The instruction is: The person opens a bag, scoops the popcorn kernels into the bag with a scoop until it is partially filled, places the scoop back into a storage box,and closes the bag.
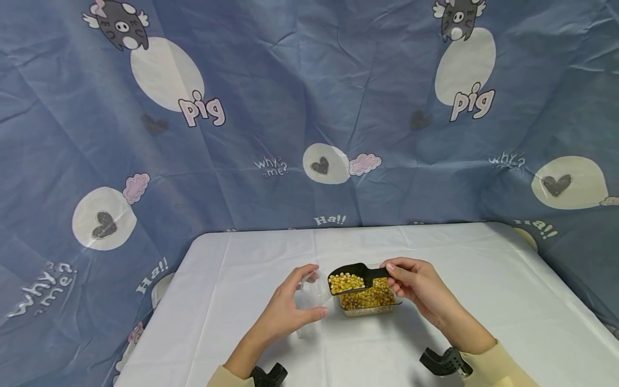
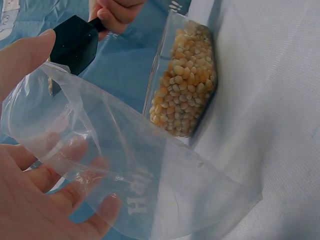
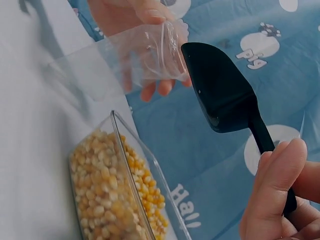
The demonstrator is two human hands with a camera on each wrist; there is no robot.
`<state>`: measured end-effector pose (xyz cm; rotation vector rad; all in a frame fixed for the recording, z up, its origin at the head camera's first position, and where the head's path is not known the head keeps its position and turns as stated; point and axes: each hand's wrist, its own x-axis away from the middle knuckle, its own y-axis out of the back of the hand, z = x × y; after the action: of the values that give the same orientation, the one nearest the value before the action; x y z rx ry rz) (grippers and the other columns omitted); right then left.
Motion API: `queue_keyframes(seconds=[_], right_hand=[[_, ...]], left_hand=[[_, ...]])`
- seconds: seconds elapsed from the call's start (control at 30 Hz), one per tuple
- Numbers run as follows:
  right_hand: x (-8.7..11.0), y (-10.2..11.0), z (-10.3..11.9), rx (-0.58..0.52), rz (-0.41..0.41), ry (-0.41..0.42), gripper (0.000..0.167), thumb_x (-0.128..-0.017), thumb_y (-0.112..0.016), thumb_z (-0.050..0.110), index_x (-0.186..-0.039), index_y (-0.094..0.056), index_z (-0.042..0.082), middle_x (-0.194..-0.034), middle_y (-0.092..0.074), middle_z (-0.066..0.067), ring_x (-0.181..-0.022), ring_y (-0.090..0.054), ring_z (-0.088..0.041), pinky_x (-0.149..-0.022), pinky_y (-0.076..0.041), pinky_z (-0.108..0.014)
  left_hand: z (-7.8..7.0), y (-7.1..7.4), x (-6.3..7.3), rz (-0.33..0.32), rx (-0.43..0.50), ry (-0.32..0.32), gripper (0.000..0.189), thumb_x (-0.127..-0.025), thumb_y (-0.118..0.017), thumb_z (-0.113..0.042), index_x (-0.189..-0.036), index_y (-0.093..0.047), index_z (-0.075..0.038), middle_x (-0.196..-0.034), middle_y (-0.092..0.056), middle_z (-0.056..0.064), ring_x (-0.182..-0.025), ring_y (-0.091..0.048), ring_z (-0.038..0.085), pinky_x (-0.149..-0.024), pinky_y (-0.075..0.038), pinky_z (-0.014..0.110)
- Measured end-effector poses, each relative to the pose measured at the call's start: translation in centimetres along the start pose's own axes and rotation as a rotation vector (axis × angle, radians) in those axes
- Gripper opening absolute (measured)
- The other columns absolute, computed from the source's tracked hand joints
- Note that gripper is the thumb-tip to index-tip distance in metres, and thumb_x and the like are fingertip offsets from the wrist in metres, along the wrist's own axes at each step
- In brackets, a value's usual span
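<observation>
My left hand (image 1: 285, 309) holds a clear plastic bag (image 2: 135, 150) at its mouth, thumb on one side of the rim and fingers spread along the other. The bag hangs down and looks flat toward its lower corner. My right hand (image 1: 425, 290) grips the handle of a black scoop (image 3: 220, 90). Yellow corn kernels (image 1: 345, 282) lie in the scoop, whose front edge is close to the bag's mouth. Below the scoop stands a clear rectangular container (image 2: 159, 65) of corn kernels. In the right wrist view the scoop's underside hides its load.
A white cloth covers the table (image 1: 251, 269). Behind it hangs a blue printed curtain (image 1: 271, 118). The container stands between and slightly beyond the two hands. Each wrist wears a black camera mount (image 1: 445, 361).
</observation>
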<state>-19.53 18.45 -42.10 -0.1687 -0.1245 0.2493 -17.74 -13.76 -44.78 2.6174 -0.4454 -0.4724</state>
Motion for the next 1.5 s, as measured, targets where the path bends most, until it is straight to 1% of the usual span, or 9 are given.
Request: queue_keyframes(seconds=[0.17, 0.4, 0.5, 0.67, 0.8, 0.9, 1.0, 1.23, 1.5], right_hand=[[-0.2, -0.9, 0.0, -0.005, -0.006, 0.002, 0.034, -0.097, -0.069, 0.02, -0.117, -0.064, -0.007, -0.078, -0.063, -0.007, -0.063, -0.058, -0.01, -0.055, -0.051, -0.02], [-0.6, -2.1, -0.2, 0.01, 0.01, 0.01, 0.034, -0.098, -0.068, 0.02, -0.116, -0.064, -0.009, -0.077, -0.064, -0.007, -0.062, -0.057, -0.01, -0.055, -0.05, -0.022], [-0.8, -2.6, -0.4, 0.014, -0.006, 0.004, 0.035, -0.097, -0.069, 0.02, -0.116, -0.064, -0.009, -0.076, -0.064, -0.007, -0.061, -0.057, -0.011, -0.055, -0.05, -0.022], [-0.8, -3.5, -0.6, 0.033, -0.019, 0.012, 0.035, -0.096, -0.07, 0.02, -0.115, -0.065, -0.01, -0.075, -0.063, -0.008, -0.06, -0.057, -0.011, -0.055, -0.051, -0.023], [-0.9, -4.2, -0.6, 0.041, -0.004, 0.032, 0.032, -0.096, -0.07, 0.019, -0.112, -0.066, -0.008, -0.075, -0.063, -0.008, -0.059, -0.056, -0.011, -0.055, -0.051, -0.024], [-0.9, -4.6, -0.7, 0.048, 0.0, 0.047, 0.032, -0.096, -0.07, 0.018, -0.112, -0.065, -0.01, -0.074, -0.063, -0.008, -0.059, -0.056, -0.011, -0.055, -0.051, -0.023], [-0.9, -5.1, -0.7, 0.054, 0.0, 0.054, 0.035, -0.096, -0.07, 0.017, -0.113, -0.064, -0.013, -0.074, -0.063, -0.009, -0.058, -0.057, -0.011, -0.054, -0.051, -0.023], [-0.8, -5.9, -0.6, 0.078, 0.01, 0.076, 0.04, -0.096, -0.071, 0.019, -0.115, -0.062, -0.016, -0.073, -0.064, -0.009, -0.056, -0.058, -0.011, -0.055, -0.053, -0.025], [-0.6, -6.8, -0.2, 0.147, -0.017, 0.127, 0.033, -0.094, -0.073, 0.017, -0.109, -0.066, -0.011, -0.071, -0.063, -0.012, -0.053, -0.058, -0.013, -0.053, -0.054, -0.028]], left_hand=[[-0.1, -0.1, 0.0, 0.007, 0.0, -0.012, 0.083, -0.08, -0.088, -0.033, -0.148, -0.04, -0.04, -0.14, -0.054, -0.002, -0.13, -0.048, 0.009, -0.108, -0.035, 0.052], [-0.1, -0.2, 0.0, 0.004, -0.022, -0.019, 0.082, -0.079, -0.088, -0.035, -0.147, -0.041, -0.038, -0.14, -0.053, -0.004, -0.13, -0.048, 0.01, -0.108, -0.037, 0.05], [-0.2, -0.3, 0.0, 0.005, -0.028, -0.013, 0.081, -0.079, -0.088, -0.034, -0.146, -0.043, -0.037, -0.142, -0.051, -0.006, -0.13, -0.048, 0.01, -0.107, -0.037, 0.049], [-0.1, -0.4, 0.0, 0.004, -0.04, -0.009, 0.08, -0.079, -0.088, -0.035, -0.145, -0.044, -0.036, -0.145, -0.049, -0.009, -0.132, -0.046, 0.013, -0.106, -0.038, 0.053], [0.0, -0.6, -0.1, -0.004, -0.046, -0.017, 0.078, -0.079, -0.088, -0.034, -0.144, -0.046, -0.036, -0.144, -0.051, -0.007, -0.132, -0.048, 0.015, -0.105, -0.039, 0.054], [0.1, -0.6, -0.1, -0.004, -0.042, -0.016, 0.077, -0.079, -0.088, -0.034, -0.143, -0.046, -0.036, -0.143, -0.053, -0.004, -0.132, -0.048, 0.015, -0.106, -0.038, 0.054], [0.1, -0.7, 0.0, -0.001, -0.039, -0.01, 0.076, -0.079, -0.087, -0.034, -0.143, -0.046, -0.037, -0.142, -0.053, -0.004, -0.132, -0.048, 0.015, -0.107, -0.036, 0.054], [-0.1, -0.8, 0.0, 0.0, -0.04, -0.003, 0.073, -0.081, -0.087, -0.03, -0.142, -0.048, -0.038, -0.137, -0.053, -0.015, -0.129, -0.05, 0.013, -0.103, -0.04, 0.053], [-0.2, -0.8, 0.0, -0.011, -0.033, -0.009, 0.074, -0.079, -0.087, -0.036, -0.142, -0.049, -0.039, -0.135, -0.053, -0.018, -0.126, -0.052, 0.01, -0.102, -0.041, 0.052]])
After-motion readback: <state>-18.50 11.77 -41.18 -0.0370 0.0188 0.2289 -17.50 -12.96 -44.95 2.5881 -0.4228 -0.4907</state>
